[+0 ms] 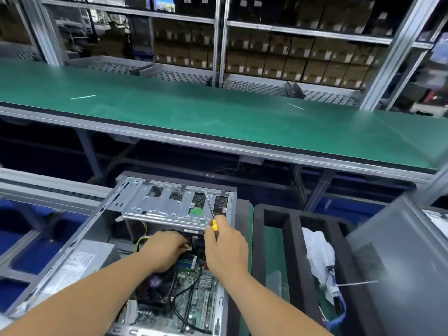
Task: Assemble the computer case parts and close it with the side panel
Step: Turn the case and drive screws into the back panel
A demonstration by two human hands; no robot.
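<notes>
Computer case (pixel 101 238), open on its side: motherboard (pixel 194 299) and drive cage (pixel 169 204) fitted. Left hand (pixel 164 251) pinching connector (pixel 187 247); right hand (pixel 225 246) gripping screwdriver (pixel 210 209). Side panel (pixel 397 263) unfitted (leaning right); roughly mid-assembly

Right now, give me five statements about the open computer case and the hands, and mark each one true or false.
1. The right hand holds a screwdriver with a yellow handle. True.
2. The side panel is already closed over the computer case. False: the case lies open, with its circuit board showing.
3. The left hand reaches inside the case, at the cables. True.
4. The green bench beyond the case is stacked with boxes. False: the boxes sit on the shelves behind it.
5. A black foam tray stands to the right of the case. True.
</notes>
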